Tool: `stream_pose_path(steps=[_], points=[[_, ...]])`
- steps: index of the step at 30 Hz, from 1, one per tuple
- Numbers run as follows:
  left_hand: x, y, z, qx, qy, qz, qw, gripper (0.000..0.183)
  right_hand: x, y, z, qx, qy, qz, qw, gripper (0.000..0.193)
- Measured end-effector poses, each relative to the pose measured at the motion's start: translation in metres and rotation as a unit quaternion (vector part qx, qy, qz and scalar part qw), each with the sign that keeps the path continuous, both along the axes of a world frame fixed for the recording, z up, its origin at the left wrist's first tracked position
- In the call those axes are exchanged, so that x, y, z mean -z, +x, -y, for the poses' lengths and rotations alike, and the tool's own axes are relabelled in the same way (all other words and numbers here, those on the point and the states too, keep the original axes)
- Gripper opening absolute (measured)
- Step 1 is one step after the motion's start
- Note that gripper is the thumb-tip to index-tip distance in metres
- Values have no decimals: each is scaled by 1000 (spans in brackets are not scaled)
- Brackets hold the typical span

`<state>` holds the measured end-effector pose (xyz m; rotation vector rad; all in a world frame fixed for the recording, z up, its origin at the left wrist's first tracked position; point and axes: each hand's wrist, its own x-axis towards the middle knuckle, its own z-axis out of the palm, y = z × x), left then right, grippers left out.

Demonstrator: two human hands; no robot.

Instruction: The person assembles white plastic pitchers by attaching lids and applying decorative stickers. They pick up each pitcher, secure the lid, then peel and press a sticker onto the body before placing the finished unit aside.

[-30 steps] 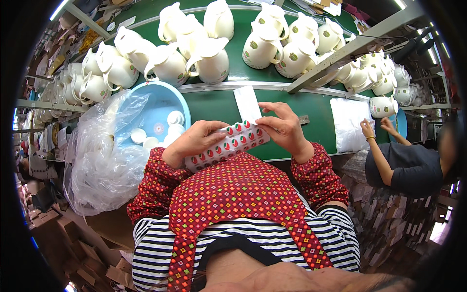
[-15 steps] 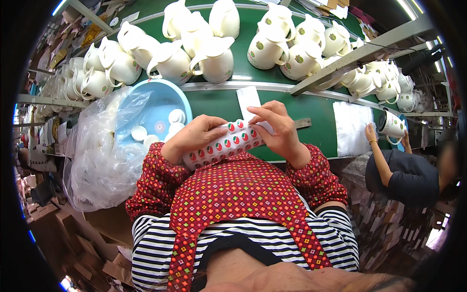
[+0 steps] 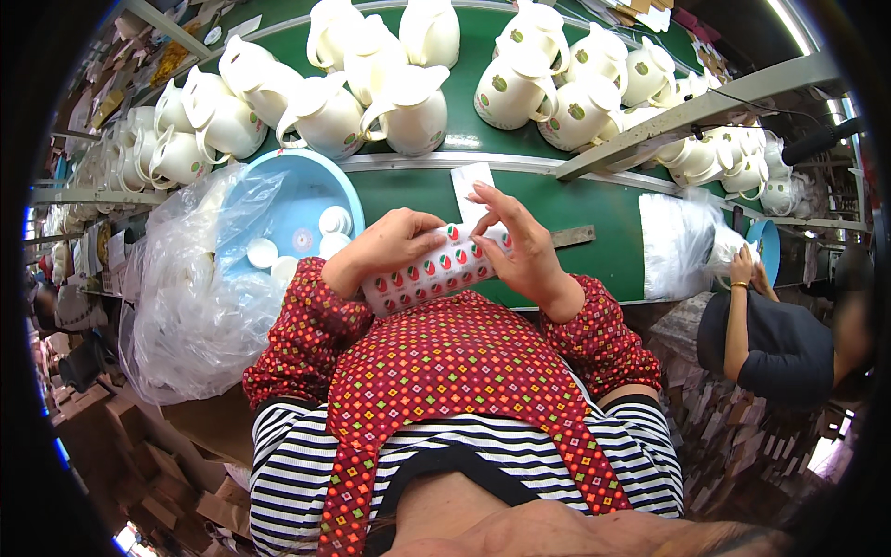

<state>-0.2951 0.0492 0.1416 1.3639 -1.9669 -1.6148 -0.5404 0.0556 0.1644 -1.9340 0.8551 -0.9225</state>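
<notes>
A white sheet of stickers [image 3: 432, 274], printed with rows of red and green marks, spans the gap between my hands just above my patterned apron. My left hand [image 3: 394, 243] is closed on the sheet's left part, thumb on top. At its right end, my right hand [image 3: 524, 249] has thumb and forefinger pinched on the sheet's upper edge, other fingers raised. Whether a single sticker is lifted there is too small to tell. Behind the right fingers lies a white paper strip [image 3: 471, 176] on the green bench [image 3: 408, 195].
A light blue basin [image 3: 345, 176] with white round lids [image 3: 336, 221] and clear plastic [image 3: 186, 306] stands left. Cream jugs [image 3: 408, 111] line the far bench. A metal strip [image 3: 574, 236], a stack of plastic bags [image 3: 670, 246] and a co-worker [image 3: 775, 339] are to the right.
The sticker sheet has tilted, showing more of its face, and my right fingers have shifted along its edge. The co-worker's jug no longer shows; their hands are now at white plastic.
</notes>
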Motion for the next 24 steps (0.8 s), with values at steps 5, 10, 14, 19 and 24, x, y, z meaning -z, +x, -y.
stream_pose_path(steps=[5, 10, 14, 19, 24], points=[[116, 0, 16, -27, -110, 54, 992, 32, 7, -10, 3, 51, 18, -8, 998, 80], [172, 7, 21, -61, -174, 192, 964, 43, 12, -21, -4, 109, 35, -24, 993, 79], [138, 31, 68, -347, -396, 101, 844, 65, 10, -35, -12, 172, 105, -6, 979, 79], [155, 98, 143, -262, -259, 243, 897, 39, 2, -29, -17, 172, 73, -4, 982, 79], [118, 60, 176, -128, -186, 112, 968, 30, 2, -32, -19, 197, 44, -6, 979, 78]])
